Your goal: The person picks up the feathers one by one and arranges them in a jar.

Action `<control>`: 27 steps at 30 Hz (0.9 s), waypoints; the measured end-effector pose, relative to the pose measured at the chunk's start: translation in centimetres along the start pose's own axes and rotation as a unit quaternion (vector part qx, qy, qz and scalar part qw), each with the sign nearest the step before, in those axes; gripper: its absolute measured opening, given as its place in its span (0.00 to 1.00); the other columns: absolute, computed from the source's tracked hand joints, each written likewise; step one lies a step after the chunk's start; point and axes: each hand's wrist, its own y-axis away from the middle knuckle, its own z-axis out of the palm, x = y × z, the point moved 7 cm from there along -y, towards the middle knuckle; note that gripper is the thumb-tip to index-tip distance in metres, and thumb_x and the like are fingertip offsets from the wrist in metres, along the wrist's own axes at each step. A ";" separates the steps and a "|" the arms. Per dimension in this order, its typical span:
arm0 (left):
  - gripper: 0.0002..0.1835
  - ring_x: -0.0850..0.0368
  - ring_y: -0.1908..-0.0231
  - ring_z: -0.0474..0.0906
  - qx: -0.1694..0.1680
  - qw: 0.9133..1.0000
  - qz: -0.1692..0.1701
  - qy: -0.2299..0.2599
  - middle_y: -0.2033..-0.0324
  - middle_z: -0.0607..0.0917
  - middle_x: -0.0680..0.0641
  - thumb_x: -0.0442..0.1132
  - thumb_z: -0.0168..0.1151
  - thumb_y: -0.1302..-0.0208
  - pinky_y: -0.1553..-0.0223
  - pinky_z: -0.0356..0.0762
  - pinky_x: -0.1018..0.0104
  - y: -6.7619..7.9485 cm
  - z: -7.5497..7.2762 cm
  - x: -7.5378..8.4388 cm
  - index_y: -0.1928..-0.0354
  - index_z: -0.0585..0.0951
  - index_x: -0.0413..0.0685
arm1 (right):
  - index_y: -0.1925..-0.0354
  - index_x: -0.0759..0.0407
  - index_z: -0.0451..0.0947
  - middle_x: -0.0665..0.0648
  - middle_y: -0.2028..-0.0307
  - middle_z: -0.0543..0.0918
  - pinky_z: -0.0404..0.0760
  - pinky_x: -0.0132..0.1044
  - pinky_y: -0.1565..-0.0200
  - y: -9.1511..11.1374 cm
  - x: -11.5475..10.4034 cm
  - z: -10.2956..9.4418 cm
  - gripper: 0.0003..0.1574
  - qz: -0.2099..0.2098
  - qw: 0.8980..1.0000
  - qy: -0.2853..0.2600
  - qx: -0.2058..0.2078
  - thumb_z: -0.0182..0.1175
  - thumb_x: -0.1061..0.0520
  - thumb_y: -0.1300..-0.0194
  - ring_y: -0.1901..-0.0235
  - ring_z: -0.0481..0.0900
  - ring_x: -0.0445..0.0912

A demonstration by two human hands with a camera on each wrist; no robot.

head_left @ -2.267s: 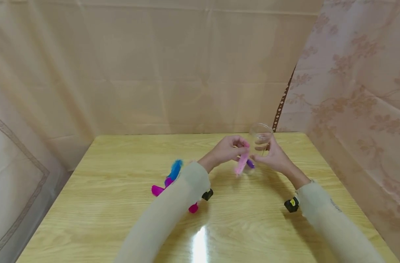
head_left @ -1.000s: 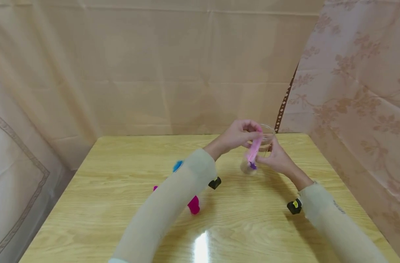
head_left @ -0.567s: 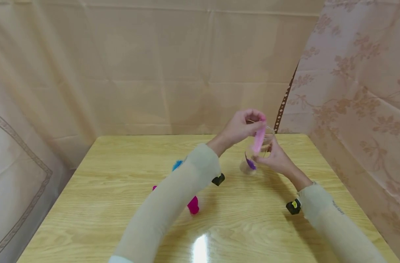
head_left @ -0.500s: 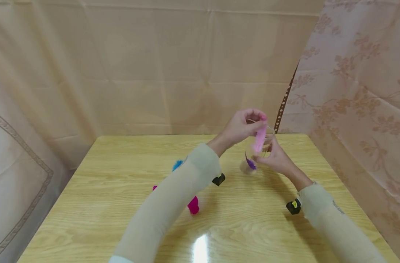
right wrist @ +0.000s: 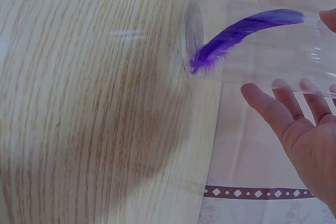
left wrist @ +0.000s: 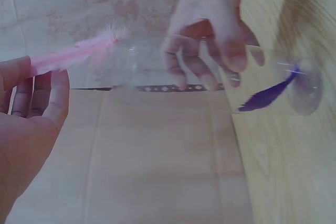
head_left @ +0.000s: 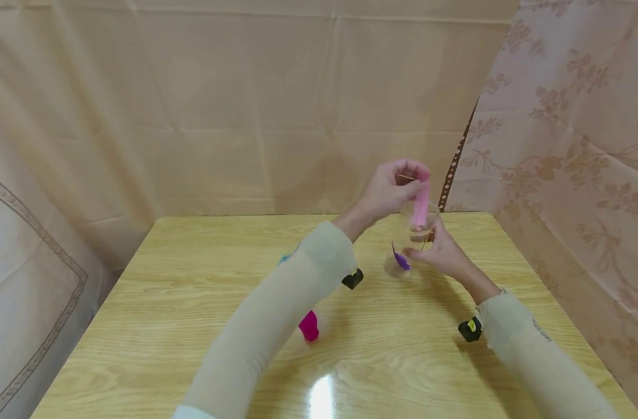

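My left hand (head_left: 383, 191) pinches a pink feather (head_left: 421, 208) by one end and holds it above the mouth of a tall clear glass vase (right wrist: 262, 66). The feather hangs down, its fluffy lower tip right at the vase rim in the left wrist view. Inside the vase a single purple feather (right wrist: 231, 38) leans, one end at the base and the other against the wall. Around the vase's side, thumb opposite the fingers, my right hand (head_left: 440, 251) grips it upright near the table's far right part.
On the wooden table (head_left: 403, 361), a magenta feather (head_left: 309, 327) and a bit of blue feather (head_left: 284, 258) show beside the left sleeve (head_left: 277, 308), which hides part of the tabletop. Black wrist cameras hang under both cuffs. Curtains (head_left: 245, 116) stand behind and at the sides.
My left hand has risen and moved right with the pink feather, from beside the vase to above its mouth. The left sleeve now covers more of the blue feather. My right hand stays put.
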 end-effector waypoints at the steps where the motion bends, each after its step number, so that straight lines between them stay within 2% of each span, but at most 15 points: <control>1: 0.10 0.56 0.56 0.83 0.003 1.000 0.007 -0.007 0.55 0.85 0.44 0.27 0.62 0.31 0.55 0.82 0.71 -0.1 -0.1 0.3 0.49 0.82 0.36 | 0.35 0.57 0.50 0.70 0.36 0.65 0.80 0.61 0.50 0.0 0.0 0.1 0.46 0.001 1.000 -0.005 -0.002 0.72 0.59 0.37 0.40 0.73 0.70; 5: 0.10 0.57 0.56 0.84 0.010 0.999 0.020 -0.022 0.54 0.86 0.44 0.27 0.62 0.30 0.54 0.81 0.73 -0.4 -0.4 1.5 0.49 0.82 0.35 | 0.34 0.59 0.50 0.72 0.36 0.65 0.80 0.60 0.49 0.0 -0.1 0.2 0.48 -0.009 1.000 -0.013 -0.002 0.72 0.59 0.37 0.40 0.73 0.71; 10: 0.09 0.58 0.56 0.83 0.010 0.999 0.031 -0.027 0.54 0.86 0.44 0.28 0.61 0.29 0.53 0.80 0.74 -0.7 -0.5 2.6 0.50 0.82 0.35 | 0.36 0.63 0.51 0.69 0.35 0.63 0.82 0.54 0.49 0.0 -0.3 0.0 0.46 -0.022 1.000 -0.007 0.007 0.72 0.62 0.38 0.41 0.75 0.70; 14: 0.08 0.57 0.55 0.83 0.001 0.999 0.036 -0.025 0.54 0.86 0.43 0.28 0.61 0.29 0.52 0.80 0.75 -0.7 -0.4 3.0 0.50 0.81 0.34 | 0.37 0.61 0.52 0.68 0.36 0.64 0.83 0.50 0.52 0.0 -0.2 -0.1 0.45 -0.021 1.000 -0.006 0.009 0.72 0.63 0.38 0.42 0.75 0.69; 22: 0.07 0.57 0.56 0.83 0.001 0.999 0.042 -0.025 0.55 0.86 0.43 0.29 0.61 0.29 0.53 0.80 0.75 -0.9 -0.4 2.6 0.52 0.82 0.35 | 0.34 0.58 0.50 0.71 0.35 0.61 0.81 0.60 0.49 0.1 -0.3 -0.1 0.48 -0.012 1.000 -0.007 0.005 0.73 0.61 0.38 0.41 0.73 0.71; 27: 0.07 0.58 0.58 0.83 0.005 0.999 0.043 -0.020 0.56 0.87 0.43 0.28 0.63 0.30 0.53 0.80 0.74 -1.0 -0.3 1.8 0.54 0.83 0.34 | 0.35 0.61 0.51 0.71 0.35 0.62 0.78 0.65 0.46 0.0 -0.5 0.1 0.47 -0.019 1.000 -0.008 0.009 0.72 0.61 0.38 0.41 0.73 0.72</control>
